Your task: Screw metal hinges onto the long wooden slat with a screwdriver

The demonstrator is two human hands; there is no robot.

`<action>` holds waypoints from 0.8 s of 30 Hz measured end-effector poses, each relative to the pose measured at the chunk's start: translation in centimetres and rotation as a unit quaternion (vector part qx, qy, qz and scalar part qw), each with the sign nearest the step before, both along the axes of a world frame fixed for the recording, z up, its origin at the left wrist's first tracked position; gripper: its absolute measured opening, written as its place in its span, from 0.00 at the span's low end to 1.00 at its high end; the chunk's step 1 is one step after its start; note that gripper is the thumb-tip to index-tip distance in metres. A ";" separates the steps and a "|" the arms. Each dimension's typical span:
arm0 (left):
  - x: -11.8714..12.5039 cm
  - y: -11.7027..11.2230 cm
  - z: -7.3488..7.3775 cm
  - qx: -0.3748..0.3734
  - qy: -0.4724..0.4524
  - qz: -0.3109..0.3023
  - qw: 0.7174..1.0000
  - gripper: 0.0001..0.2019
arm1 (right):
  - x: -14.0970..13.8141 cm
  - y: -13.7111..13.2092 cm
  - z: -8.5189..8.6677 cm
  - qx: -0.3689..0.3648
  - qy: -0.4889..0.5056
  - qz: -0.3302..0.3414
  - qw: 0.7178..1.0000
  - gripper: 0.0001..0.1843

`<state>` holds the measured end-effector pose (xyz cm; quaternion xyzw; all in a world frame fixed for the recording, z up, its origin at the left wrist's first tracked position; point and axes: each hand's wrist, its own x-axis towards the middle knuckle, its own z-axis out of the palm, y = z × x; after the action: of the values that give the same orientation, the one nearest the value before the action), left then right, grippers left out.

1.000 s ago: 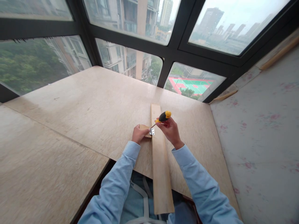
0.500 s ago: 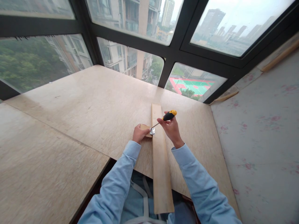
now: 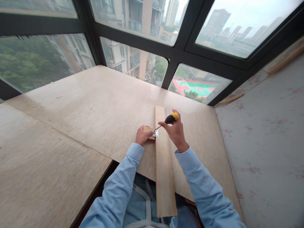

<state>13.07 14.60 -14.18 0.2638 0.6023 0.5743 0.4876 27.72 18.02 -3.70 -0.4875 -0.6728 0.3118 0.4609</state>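
Yellow-black screwdriver (image 3: 169, 120), likely light and stiff; best held by handle (image 3: 172, 118). Right hand (image 3: 176, 132) grip holds it; left hand (image 3: 142, 136) pinches wood block (image 3: 147, 128).

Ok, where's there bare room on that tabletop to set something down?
Bare: the tabletop left of the left hand, toward the window frame; also between the right hand and papered wall. Crowded: around the hinge, among screwdriver, small block and long board.

Room: left across tabletop (image 3: 95, 104) | Obstacles: long board (image 3: 164, 171), middle; wall (image 3: 263, 145), right
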 end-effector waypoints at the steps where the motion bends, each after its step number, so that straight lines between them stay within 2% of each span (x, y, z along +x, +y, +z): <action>1: 0.0 0.0 0.0 -0.003 -0.002 -0.001 1.000 0.21 | 0.1 0.0 0.2 -0.013 0.010 0.005 1.000 0.50; 4: 0.0 0.0 -0.1 -0.007 -0.008 -0.003 1.000 0.21 | 0.2 0.1 0.3 -0.060 0.074 0.086 0.992 0.54; 6: 0.0 0.0 0.0 -0.005 -0.010 -0.002 1.000 0.21 | 0.2 0.3 0.3 -0.065 0.090 0.130 0.985 0.54; 7: 0.0 0.0 0.0 -0.004 -0.009 -0.001 1.000 0.21 | 0.3 0.4 0.2 -0.054 0.078 0.124 0.988 0.54; 9: 0.0 0.0 0.1 -0.003 -0.005 0.002 1.000 0.21 | 0.3 0.4 0.2 -0.024 0.035 0.065 0.997 0.51; 12: 0.0 0.0 0.3 -0.006 -0.003 0.001 1.000 0.20 | 0.3 0.2 0.4 -0.020 0.004 -0.004 1.000 0.51; 14: 0.1 0.0 0.5 -0.011 -0.009 -0.001 1.000 0.20 | 0.2 0.2 0.5 -0.033 0.030 0.007 0.999 0.50; 17: 0.1 -0.1 0.7 -0.014 -0.014 -0.004 1.000 0.19 | 0.0 0.5 0.0 -0.054 0.099 0.084 0.990 0.47; 19: 0.0 -0.1 0.6 -0.010 -0.005 -0.004 1.000 0.19 | -0.1 0.7 -0.5 -0.053 0.108 0.103 0.987 0.47; 24: -0.1 0.0 0.1 -0.010 0.010 0.000 1.000 0.20 | -0.3 0.5 -1.1 0.002 0.008 -0.045 0.999 0.41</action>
<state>12.95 14.56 -14.10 0.2646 0.6128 0.5661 0.4838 27.41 18.49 -4.81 -0.5137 -0.6469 0.2936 0.4810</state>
